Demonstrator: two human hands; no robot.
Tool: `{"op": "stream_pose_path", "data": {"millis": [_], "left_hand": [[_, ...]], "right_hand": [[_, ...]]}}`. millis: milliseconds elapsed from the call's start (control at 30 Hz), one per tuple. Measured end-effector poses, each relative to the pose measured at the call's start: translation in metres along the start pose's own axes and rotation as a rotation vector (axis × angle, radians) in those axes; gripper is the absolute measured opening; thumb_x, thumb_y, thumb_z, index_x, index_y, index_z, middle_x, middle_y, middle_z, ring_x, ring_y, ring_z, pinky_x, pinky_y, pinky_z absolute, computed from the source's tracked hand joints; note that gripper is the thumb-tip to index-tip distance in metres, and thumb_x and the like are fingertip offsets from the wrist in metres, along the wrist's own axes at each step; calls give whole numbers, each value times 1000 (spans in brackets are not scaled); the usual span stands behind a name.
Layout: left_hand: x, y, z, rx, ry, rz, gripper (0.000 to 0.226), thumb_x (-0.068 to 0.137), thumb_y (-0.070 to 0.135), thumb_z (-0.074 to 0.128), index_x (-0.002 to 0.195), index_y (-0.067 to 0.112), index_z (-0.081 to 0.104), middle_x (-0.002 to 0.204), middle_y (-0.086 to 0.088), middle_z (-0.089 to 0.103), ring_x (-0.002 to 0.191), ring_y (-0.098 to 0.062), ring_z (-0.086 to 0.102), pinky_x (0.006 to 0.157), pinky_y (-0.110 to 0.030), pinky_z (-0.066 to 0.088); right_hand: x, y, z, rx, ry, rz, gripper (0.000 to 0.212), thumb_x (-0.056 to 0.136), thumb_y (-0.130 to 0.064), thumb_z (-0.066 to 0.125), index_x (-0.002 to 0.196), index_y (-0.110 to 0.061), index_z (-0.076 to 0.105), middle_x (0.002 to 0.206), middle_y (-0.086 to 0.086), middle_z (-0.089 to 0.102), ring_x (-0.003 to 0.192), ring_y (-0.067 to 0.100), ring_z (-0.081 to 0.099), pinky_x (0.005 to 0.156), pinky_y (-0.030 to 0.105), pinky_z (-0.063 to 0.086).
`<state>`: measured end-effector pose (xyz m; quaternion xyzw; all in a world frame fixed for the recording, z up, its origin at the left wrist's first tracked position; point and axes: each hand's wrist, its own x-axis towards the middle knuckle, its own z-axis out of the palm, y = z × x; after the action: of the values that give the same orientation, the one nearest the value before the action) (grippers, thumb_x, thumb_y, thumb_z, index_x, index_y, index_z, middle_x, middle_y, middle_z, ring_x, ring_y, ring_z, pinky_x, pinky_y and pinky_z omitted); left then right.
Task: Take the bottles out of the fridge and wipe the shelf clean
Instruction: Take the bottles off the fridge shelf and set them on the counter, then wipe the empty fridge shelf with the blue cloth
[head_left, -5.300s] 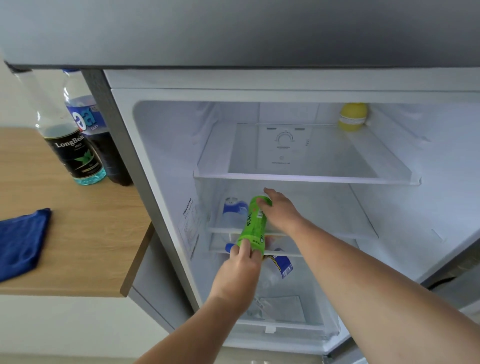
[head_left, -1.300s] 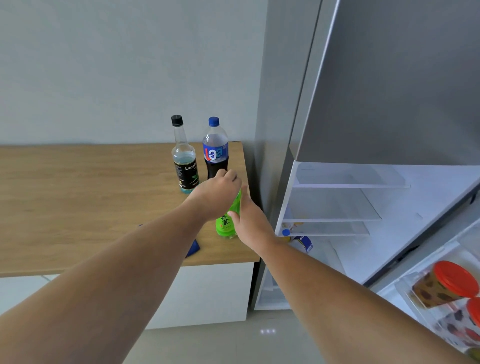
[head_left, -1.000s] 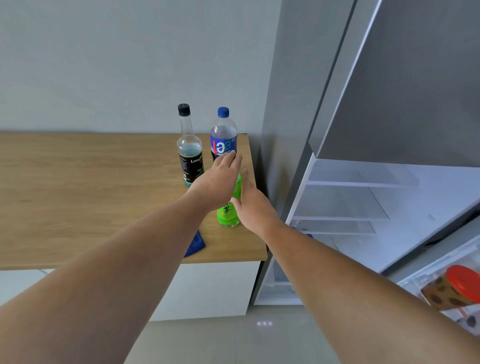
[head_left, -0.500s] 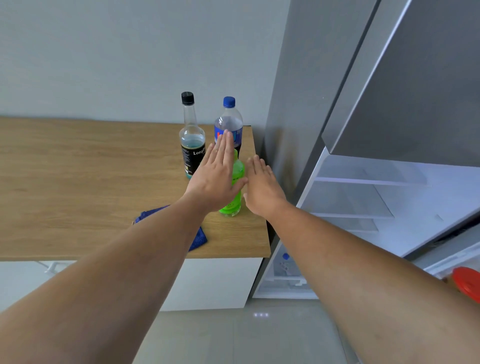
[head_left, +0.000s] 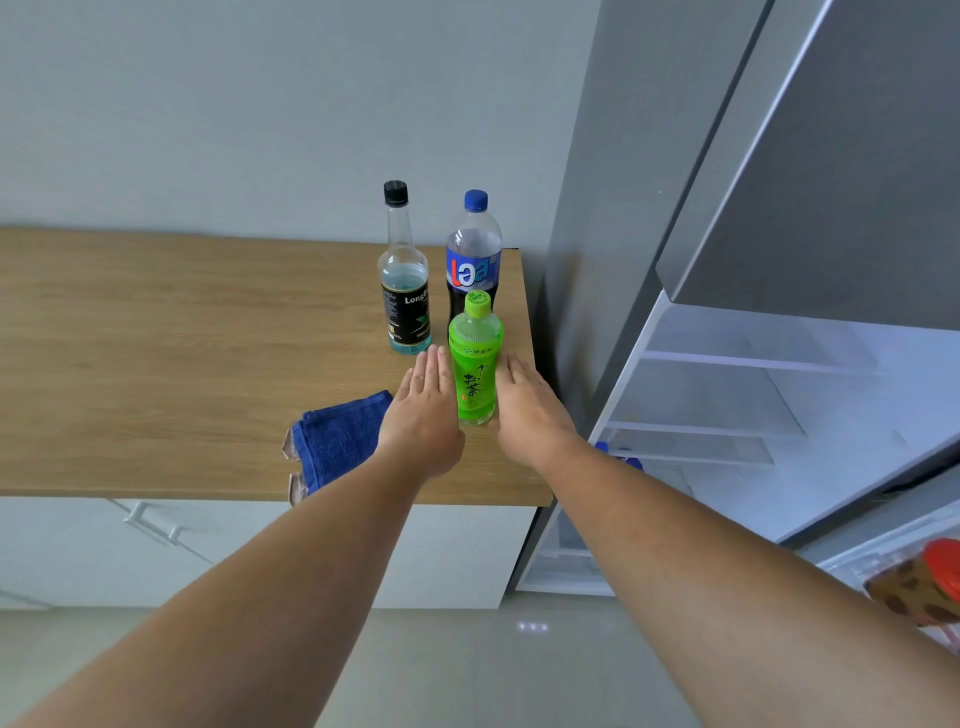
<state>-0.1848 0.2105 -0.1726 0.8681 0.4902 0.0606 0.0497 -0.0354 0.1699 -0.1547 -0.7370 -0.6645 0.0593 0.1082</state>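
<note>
A green tea bottle (head_left: 475, 364) stands upright near the right end of the wooden counter (head_left: 156, 364). My left hand (head_left: 423, 410) and my right hand (head_left: 530, 405) flank it, flat and open, holding nothing. Behind it stand a clear bottle with a black cap (head_left: 404, 280) and a dark cola bottle with a blue cap (head_left: 472, 254). A blue cloth (head_left: 337, 441) lies by the counter's front edge, left of my left wrist. The open fridge (head_left: 779, 415) at the right shows bare glass shelves (head_left: 727, 358). A blue-capped bottle (head_left: 615, 454) peeks out low inside.
The grey fridge side panel (head_left: 597, 208) rises right beside the counter's end. The upper door (head_left: 831, 182) is closed. At the lower right, a red-lidded jar (head_left: 924, 587) sits in the open door's rack. White cabinets with a handle (head_left: 150, 519) lie below the counter.
The green bottle went from the fridge shelf to the counter. In the last second both hands let go of it and drew back, now flat on either side.
</note>
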Motion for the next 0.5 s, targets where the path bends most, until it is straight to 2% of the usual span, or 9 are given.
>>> {"op": "stream_pose_path", "data": {"millis": [167,500], "left_hand": [[-13,3,11,20,-74,71,89,84,9,41,151,2,-18,163,-13,-14,150,-24,-13,123,-40,6],[-3,-4,16,80,-96,100,93,84,12,45,151,2,-17,163,-14,-15,150,-23,-13,123,-39,5]], "right_hand": [[-10,-5,8,24,-9,2,88,91,-9,61,156,-10,1,165,7,4,152,19,5,123,33,12],[5,-3,17,54,-29,0,96,89,-8,64,156,-11,-5,165,6,-1,152,19,5,122,31,13]]}}
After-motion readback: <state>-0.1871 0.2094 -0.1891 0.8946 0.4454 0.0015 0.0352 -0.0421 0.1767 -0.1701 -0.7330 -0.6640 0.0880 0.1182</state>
